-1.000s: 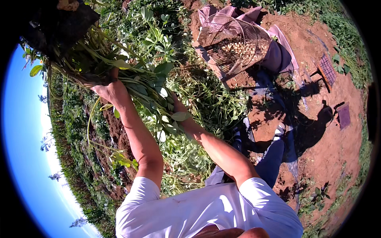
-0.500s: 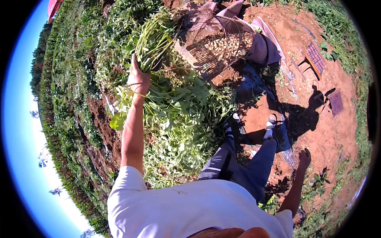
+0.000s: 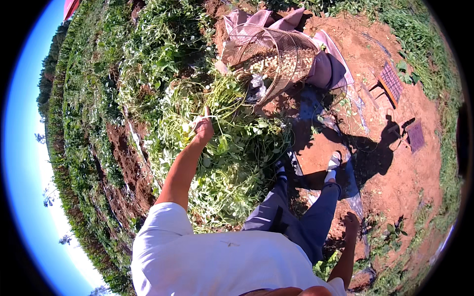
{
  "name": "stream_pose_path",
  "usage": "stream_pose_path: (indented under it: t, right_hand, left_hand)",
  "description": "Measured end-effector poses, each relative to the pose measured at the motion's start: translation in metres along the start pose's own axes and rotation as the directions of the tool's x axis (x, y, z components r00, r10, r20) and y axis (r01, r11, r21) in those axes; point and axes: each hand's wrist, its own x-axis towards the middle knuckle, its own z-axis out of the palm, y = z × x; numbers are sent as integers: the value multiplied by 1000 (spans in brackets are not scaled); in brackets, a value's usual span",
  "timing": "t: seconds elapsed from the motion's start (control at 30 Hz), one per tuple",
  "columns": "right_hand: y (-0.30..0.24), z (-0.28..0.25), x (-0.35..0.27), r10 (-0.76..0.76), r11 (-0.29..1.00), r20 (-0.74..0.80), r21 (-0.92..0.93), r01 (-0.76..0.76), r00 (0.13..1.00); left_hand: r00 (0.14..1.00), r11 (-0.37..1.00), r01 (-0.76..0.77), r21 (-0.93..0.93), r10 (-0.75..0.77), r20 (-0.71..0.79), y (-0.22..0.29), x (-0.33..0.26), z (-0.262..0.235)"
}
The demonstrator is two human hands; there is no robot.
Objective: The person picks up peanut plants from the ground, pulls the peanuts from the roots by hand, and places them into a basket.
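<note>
My left hand (image 3: 203, 129) is low over a heap of pulled green peanut plants (image 3: 232, 163), thumb stretched out and apart. Its other fingers are partly lost among leaves. Long pale stems (image 3: 224, 93) lie on the heap just beyond it and do not appear gripped. My right hand (image 3: 351, 222) hangs at my right side in shade, away from any object; how its fingers are held is too dark to make out. Beyond the heap stands a mesh-covered frame (image 3: 279, 54) with many peanuts (image 3: 266, 64) inside it.
Mauve cloth (image 3: 326, 66) wraps the frame's right side. On the red soil to the right stand a patterned small stool (image 3: 391, 81) and a purple one (image 3: 415, 135). Dark plastic film (image 3: 353, 190) runs by my feet. Crop rows (image 3: 94, 98) stretch along the left.
My left hand has come down and to the right, away from the frame's edge; the bunch it held now lies on the heap. My right hand has shifted down and left.
</note>
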Motion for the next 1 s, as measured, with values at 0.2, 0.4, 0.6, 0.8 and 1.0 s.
stream_pose_path:
  t: [0.2,0.4,0.6,0.8,1.0]
  right_hand:
    - [-88,4,24,-113,987,-32,110,116,993]
    - [-282,115,15,-538,818,150,329,472,829]
    - [-465,225,-58,-833,484,118,629,609,540]
    - [-536,318,-134,-902,418,221,226,880,372]
    - [-526,362,-151,-931,271,236,-64,960,279]
  left_hand:
    - [982,959,-49,-279,-4,-187,-30,18,-35]
    - [894,841,-216,-496,-33,-447,-71,-19,-108]
    - [826,861,-211,-464,-96,-555,-107,-120,-149]
    - [797,950,-17,-313,-176,-578,-108,-226,-163]
    - [798,967,11,-256,-163,-581,-108,-292,-154]
